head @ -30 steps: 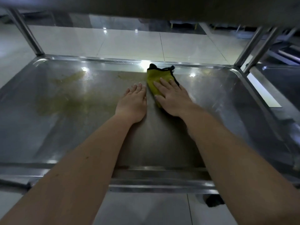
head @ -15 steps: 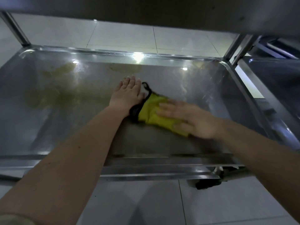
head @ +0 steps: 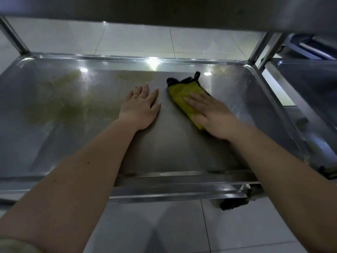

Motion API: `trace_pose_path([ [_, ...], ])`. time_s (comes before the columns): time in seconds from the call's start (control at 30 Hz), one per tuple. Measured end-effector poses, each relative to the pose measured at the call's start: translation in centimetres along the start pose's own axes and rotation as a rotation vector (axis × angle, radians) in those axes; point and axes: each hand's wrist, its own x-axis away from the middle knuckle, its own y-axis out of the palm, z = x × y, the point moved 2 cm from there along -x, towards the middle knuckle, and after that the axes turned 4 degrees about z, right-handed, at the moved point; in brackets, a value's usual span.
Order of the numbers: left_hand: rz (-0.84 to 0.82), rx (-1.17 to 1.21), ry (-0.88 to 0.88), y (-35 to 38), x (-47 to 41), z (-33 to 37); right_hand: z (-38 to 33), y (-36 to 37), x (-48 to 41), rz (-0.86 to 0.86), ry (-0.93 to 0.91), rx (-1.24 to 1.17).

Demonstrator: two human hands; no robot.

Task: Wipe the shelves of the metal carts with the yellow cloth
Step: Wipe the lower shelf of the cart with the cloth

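Mid-wipe, pressing folded yellow cloth (head: 182, 92) under flat, straight-fingered right hand (head: 212, 114), left hand (head: 140, 108) flat on steel cart shelf (head: 182, 161); next likely yellowish stain (head: 60, 105) left of cloth.

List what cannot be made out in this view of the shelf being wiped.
Head view only.
- Yellow cloth: near part hidden under the right hand.
- Upper shelf: only its underside shows; top edge cuts it.
- Caster: dark, mostly behind the shelf rim.
- Neighbouring cart: blurred, cut by right edge.
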Motion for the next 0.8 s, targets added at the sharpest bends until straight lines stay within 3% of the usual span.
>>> trace_pose_path([
  [0.17, -0.025, -0.021, 0.024, 0.2, 0.0, -0.1, -2.8, -0.2, 10.7, -0.085, -0.388, -0.141],
  [0.27, -0.031, -0.042, 0.043, 0.3, 0.1, 0.0, -1.0, -0.9, 9.1, -0.124, -0.414, -0.264],
  [0.33, -0.033, -0.048, 0.071, 0.2, 0.3, 0.2, 2.0, -1.3, 5.2, -0.05, -0.281, -0.262],
  [0.5, -0.062, -0.043, 0.116, 0.2, 0.4, 0.3, 10.5, -1.3, -4.4, 0.097, 0.361, -0.09],
  [0.57, -0.07, -0.049, 0.125, 0.3, 0.3, 0.2, 10.4, -0.9, -5.6, 0.11, 0.45, -0.034],
  [0.67, -0.079, -0.065, 0.118, 0.3, 0.1, -0.1, 7.9, -0.6, -4.0, 0.1, 0.374, -0.013],
  [0.8, -0.071, -0.074, 0.115, 0.3, 0.1, -0.1, 3.1, -1.1, 4.0, 0.029, 0.006, -0.064],
])
